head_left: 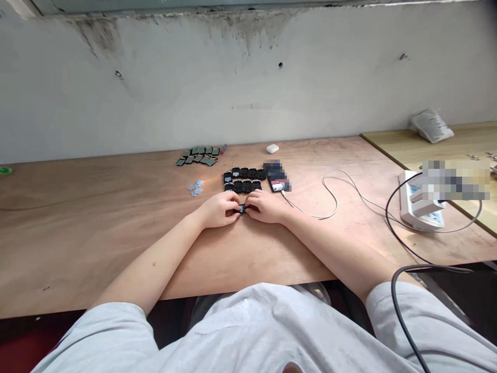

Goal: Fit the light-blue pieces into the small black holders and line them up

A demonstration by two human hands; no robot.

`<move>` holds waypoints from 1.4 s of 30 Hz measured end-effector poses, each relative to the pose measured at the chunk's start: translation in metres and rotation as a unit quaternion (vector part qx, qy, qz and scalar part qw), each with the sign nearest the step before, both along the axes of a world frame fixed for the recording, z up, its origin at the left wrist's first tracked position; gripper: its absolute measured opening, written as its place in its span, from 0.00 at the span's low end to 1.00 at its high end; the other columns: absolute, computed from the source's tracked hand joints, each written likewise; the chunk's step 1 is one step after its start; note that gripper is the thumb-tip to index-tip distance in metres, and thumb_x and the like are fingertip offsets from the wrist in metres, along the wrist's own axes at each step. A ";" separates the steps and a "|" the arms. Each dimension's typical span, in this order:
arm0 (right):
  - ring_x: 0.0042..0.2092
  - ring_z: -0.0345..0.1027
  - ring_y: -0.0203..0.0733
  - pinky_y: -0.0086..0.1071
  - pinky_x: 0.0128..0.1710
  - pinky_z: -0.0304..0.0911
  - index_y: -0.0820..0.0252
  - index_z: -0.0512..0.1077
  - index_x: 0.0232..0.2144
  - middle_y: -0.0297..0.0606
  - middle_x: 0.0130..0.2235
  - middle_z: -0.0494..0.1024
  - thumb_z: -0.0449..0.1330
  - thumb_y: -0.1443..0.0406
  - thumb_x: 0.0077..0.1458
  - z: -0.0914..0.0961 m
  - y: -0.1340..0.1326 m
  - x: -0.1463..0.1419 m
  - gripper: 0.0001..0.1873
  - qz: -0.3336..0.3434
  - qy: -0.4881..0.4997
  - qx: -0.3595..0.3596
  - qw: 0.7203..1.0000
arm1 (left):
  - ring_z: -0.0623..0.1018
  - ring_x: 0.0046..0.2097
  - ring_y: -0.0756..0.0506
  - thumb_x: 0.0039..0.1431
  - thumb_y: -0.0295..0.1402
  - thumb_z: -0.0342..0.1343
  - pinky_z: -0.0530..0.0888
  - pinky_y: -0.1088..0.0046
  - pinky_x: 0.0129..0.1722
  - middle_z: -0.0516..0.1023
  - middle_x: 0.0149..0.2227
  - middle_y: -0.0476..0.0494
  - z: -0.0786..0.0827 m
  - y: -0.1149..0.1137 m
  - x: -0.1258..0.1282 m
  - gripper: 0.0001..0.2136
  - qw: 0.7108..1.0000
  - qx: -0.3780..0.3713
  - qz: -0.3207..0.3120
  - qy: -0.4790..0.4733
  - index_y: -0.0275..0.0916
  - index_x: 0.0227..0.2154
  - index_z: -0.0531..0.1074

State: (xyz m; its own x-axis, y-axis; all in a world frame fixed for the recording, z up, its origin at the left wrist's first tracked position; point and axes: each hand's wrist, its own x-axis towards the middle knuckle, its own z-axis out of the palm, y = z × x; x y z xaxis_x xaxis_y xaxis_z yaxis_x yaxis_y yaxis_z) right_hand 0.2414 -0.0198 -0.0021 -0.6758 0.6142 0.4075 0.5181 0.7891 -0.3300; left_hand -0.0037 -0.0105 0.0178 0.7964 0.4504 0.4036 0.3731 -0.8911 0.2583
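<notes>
Between my two hands, low over the wooden table, is a small black casing [242, 209] with a pale bluish patch on its face. My left hand [221, 210] pinches its left end, and my right hand [266, 206] grips its right end; the fingers cover most of it. Just beyond my fingertips lie two rows of similar black casings [244, 185], a few with light patches on them. To the left of these is a loose scatter of small pale-blue pieces [196, 187]. Further back sit several small screen-like modules [198, 155] in two rows.
A phone [276, 176] with a white cable [336, 199] lies right of the casings. A white earbud case [272, 148] rests near the wall. On the right stand a white power strip [421, 204] and a black cable [394, 207]. A plastic bag [432, 125] is on the adjoining table.
</notes>
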 end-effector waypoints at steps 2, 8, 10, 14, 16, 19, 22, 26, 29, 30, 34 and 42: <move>0.44 0.70 0.45 0.38 0.47 0.64 0.60 0.78 0.38 0.42 0.41 0.80 0.62 0.68 0.62 -0.001 0.001 0.000 0.04 -0.008 -0.005 0.001 1.000 | 0.78 0.41 0.43 0.62 0.31 0.58 0.76 0.65 0.41 0.78 0.41 0.40 -0.001 0.000 0.001 0.05 1.000 0.015 -0.004 -0.003 0.42 0.36 0.80; 0.43 0.68 0.45 0.37 0.45 0.63 0.59 0.77 0.38 0.42 0.39 0.78 0.63 0.65 0.63 -0.005 0.003 -0.002 0.04 -0.028 -0.012 0.011 0.999 | 0.78 0.40 0.43 0.64 0.29 0.56 0.76 0.61 0.43 0.80 0.39 0.41 -0.003 0.000 0.006 0.08 0.998 0.063 -0.004 0.018 0.42 0.33 0.79; 0.42 0.68 0.45 0.37 0.44 0.63 0.60 0.77 0.37 0.41 0.39 0.78 0.64 0.64 0.63 -0.005 0.003 -0.001 0.05 -0.028 -0.010 0.013 0.999 | 0.78 0.40 0.42 0.64 0.28 0.55 0.76 0.61 0.43 0.81 0.39 0.40 -0.004 -0.001 0.008 0.09 0.996 0.079 -0.002 0.033 0.41 0.32 0.79; 0.41 0.68 0.44 0.36 0.43 0.63 0.60 0.77 0.37 0.40 0.38 0.77 0.66 0.61 0.62 -0.005 0.004 0.000 0.07 -0.023 -0.010 0.009 1.000 | 0.77 0.43 0.41 0.65 0.28 0.55 0.75 0.59 0.45 0.81 0.42 0.40 -0.004 0.000 0.009 0.08 0.992 0.102 0.012 0.068 0.41 0.34 0.79; 0.41 0.68 0.44 0.36 0.43 0.63 0.60 0.77 0.38 0.41 0.38 0.76 0.66 0.61 0.62 -0.005 0.005 0.001 0.08 -0.026 -0.010 0.005 1.000 | 0.77 0.45 0.40 0.65 0.28 0.54 0.74 0.59 0.46 0.81 0.44 0.39 -0.005 0.000 0.009 0.08 0.991 0.109 0.020 0.081 0.41 0.37 0.80; 0.41 0.68 0.44 0.36 0.44 0.63 0.61 0.77 0.38 0.41 0.38 0.76 0.66 0.62 0.62 -0.004 0.006 0.001 0.07 -0.032 -0.011 0.001 0.999 | 0.77 0.46 0.39 0.67 0.28 0.53 0.74 0.58 0.46 0.80 0.46 0.38 -0.006 0.001 0.008 0.09 0.987 0.125 0.028 0.093 0.40 0.40 0.79; 0.41 0.68 0.45 0.36 0.43 0.64 0.61 0.77 0.38 0.41 0.38 0.76 0.66 0.62 0.62 -0.003 0.006 0.001 0.07 -0.035 -0.009 0.001 0.999 | 0.77 0.47 0.39 0.68 0.28 0.53 0.74 0.58 0.47 0.80 0.47 0.38 -0.008 0.003 0.007 0.09 0.987 0.130 0.026 0.091 0.40 0.41 0.79; 0.42 0.68 0.45 0.36 0.44 0.63 0.61 0.77 0.38 0.41 0.38 0.76 0.66 0.62 0.63 -0.004 0.006 0.001 0.06 -0.033 -0.006 -0.003 0.999 | 0.78 0.46 0.40 0.67 0.27 0.53 0.75 0.59 0.47 0.81 0.45 0.39 -0.011 0.005 0.005 0.10 0.992 0.104 0.008 0.067 0.42 0.43 0.79; 0.41 0.68 0.44 0.36 0.44 0.63 0.60 0.77 0.39 0.40 0.38 0.76 0.66 0.62 0.63 -0.004 0.006 0.002 0.06 -0.032 -0.007 -0.006 0.999 | 0.78 0.46 0.40 0.67 0.27 0.54 0.75 0.58 0.47 0.81 0.44 0.39 -0.011 0.005 0.006 0.10 0.994 0.097 0.006 0.053 0.43 0.42 0.80; 0.41 0.68 0.44 0.36 0.43 0.63 0.60 0.77 0.39 0.40 0.38 0.76 0.66 0.62 0.63 -0.005 0.006 0.002 0.06 -0.033 -0.007 -0.006 0.999 | 0.78 0.46 0.40 0.67 0.27 0.54 0.75 0.58 0.47 0.81 0.44 0.39 -0.011 0.005 0.006 0.10 0.994 0.098 0.007 0.053 0.43 0.42 0.80; 0.41 0.68 0.45 0.36 0.43 0.63 0.60 0.77 0.38 0.41 0.38 0.76 0.66 0.63 0.62 -0.004 0.006 0.001 0.06 -0.036 -0.006 -0.006 0.999 | 0.77 0.47 0.40 0.67 0.26 0.53 0.75 0.58 0.48 0.82 0.45 0.40 -0.009 0.004 0.008 0.10 0.993 0.100 0.009 0.061 0.42 0.41 0.80; 0.41 0.67 0.44 0.35 0.43 0.62 0.61 0.77 0.39 0.41 0.38 0.76 0.64 0.61 0.64 -0.004 0.005 0.001 0.08 -0.038 -0.006 0.002 0.999 | 0.78 0.48 0.40 0.66 0.26 0.52 0.74 0.58 0.48 0.82 0.44 0.41 0.000 0.002 0.006 0.12 0.995 0.066 0.018 0.073 0.42 0.47 0.76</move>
